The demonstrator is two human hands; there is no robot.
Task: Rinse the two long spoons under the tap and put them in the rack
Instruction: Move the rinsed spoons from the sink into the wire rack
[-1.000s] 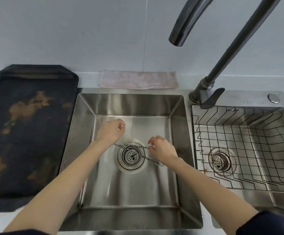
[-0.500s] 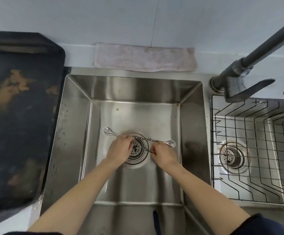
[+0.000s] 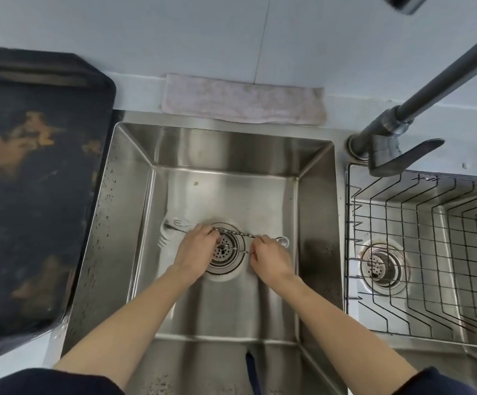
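Two long thin metal spoons with twisted handles lie side by side across the drain [image 3: 223, 252] of the left sink basin [image 3: 223, 189]. The upper spoon [image 3: 240, 234] reaches from a blurred left end to a small round end [image 3: 283, 240] at the right. The lower spoon [image 3: 237, 250] is shorter in view. My left hand [image 3: 199, 246] curls over their left parts. My right hand [image 3: 270, 259] pinches their right parts. The black wire rack [image 3: 431, 252] sits in the right basin. No water runs from the dark grey tap [image 3: 397, 126].
A pinkish folded cloth [image 3: 243, 102] lies behind the left basin against the wall. A dark stained tray [image 3: 32, 181] fills the counter on the left. The tap's lever [image 3: 405, 158] points right, above the rack's back edge.
The spoons were held slanting between my hands a second ago; now they lie level across the drain. My hands have come closer together and lower, and my view has tipped down towards the sink.
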